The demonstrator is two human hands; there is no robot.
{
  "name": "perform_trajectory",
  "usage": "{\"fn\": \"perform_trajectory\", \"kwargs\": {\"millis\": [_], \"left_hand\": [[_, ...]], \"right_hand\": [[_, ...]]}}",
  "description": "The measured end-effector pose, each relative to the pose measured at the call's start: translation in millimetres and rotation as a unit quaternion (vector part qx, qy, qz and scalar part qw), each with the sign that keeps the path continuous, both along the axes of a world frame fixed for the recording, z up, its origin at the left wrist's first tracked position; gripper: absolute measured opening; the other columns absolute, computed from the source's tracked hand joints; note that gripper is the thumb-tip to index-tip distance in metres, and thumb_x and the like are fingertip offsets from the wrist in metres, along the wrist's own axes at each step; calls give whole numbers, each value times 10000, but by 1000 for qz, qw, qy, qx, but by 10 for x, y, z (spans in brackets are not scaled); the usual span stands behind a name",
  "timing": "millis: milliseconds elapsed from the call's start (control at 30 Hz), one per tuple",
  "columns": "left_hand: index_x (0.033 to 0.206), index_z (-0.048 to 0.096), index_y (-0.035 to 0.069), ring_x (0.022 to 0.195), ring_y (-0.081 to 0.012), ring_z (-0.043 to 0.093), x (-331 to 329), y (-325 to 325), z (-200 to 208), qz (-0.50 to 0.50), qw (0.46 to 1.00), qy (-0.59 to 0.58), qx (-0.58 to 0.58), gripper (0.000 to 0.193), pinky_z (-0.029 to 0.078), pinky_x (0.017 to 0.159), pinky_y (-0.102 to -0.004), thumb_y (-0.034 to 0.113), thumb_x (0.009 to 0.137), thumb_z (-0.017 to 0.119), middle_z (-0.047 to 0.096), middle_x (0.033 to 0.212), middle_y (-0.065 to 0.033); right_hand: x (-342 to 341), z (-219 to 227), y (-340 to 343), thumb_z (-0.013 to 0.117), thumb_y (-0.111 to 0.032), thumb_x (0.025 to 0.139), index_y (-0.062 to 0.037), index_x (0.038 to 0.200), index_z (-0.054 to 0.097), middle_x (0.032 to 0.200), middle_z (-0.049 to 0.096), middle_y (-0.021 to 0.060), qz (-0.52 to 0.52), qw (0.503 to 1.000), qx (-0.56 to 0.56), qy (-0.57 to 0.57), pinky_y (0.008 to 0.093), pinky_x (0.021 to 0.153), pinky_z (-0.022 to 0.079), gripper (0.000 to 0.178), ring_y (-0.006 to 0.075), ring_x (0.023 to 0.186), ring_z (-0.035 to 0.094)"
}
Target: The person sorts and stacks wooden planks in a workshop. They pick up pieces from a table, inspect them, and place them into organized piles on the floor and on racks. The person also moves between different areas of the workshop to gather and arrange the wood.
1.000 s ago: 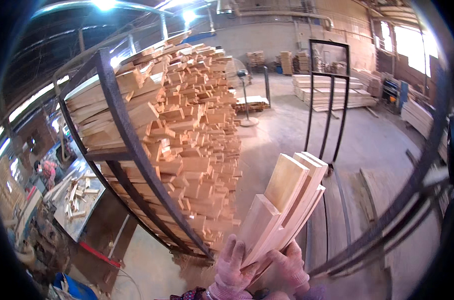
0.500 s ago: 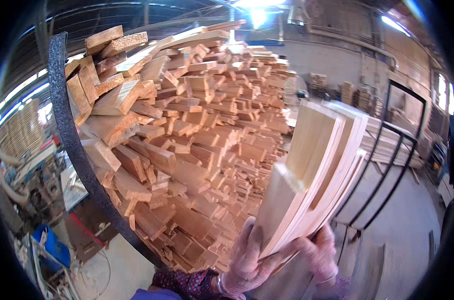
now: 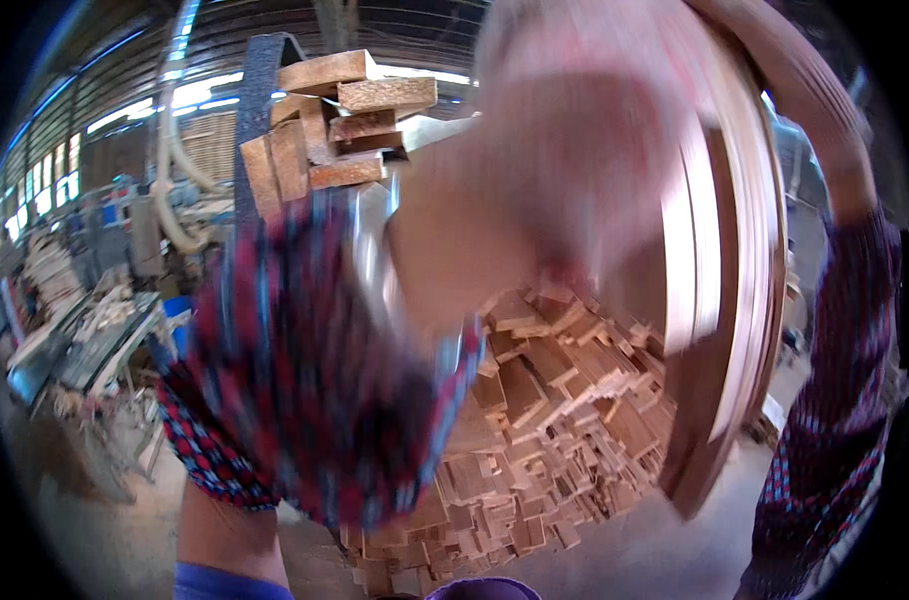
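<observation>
A bundle of several pale wooden boards [image 3: 730,300] is raised upright close in front of me, at right of centre. My left hand [image 3: 600,130], in a pale glove with reddish patches, is smeared by motion and lies against the bundle's left side near its top. Its fingers cannot be made out one by one. My right hand [image 3: 790,70], gloved too, reaches over the top from the right and grips the same boards; its fingertips are hidden behind them. Both arms are lifted, in dark patterned sleeves, and the left one covers much of the view.
A large stack of cut wooden pieces [image 3: 535,400] lies behind and below the boards, partly hidden by my left arm. A dark metal upright [image 3: 260,130] stands at its left end. Farther left are a pale hose [image 3: 165,190] and a workbench [image 3: 95,340] with wood scraps.
Both hands have lifted the boards from low at the right to high and near my head. The view has swung, and my left arm now crosses in front of the stack.
</observation>
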State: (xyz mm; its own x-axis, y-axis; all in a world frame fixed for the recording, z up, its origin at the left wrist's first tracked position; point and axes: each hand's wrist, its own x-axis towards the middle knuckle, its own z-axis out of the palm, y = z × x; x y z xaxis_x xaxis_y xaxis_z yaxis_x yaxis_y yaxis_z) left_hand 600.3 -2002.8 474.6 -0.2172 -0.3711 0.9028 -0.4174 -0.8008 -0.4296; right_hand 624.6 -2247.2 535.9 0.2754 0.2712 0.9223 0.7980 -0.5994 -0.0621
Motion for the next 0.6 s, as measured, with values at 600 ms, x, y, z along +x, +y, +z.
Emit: {"fn": "perform_trajectory", "kwargs": {"millis": [600], "left_hand": [[1467,284,-59,1390,-257,363,143,31,999,30,899,423,-106,629,269,1157,-325,409,1052,354,342,1529,-163]], "right_hand": [[1759,306,59,323,-487,1044,-3,1447,389,1424,492,190,520,838,-60,156,374,1068,428,634,296,1258,534]]}}
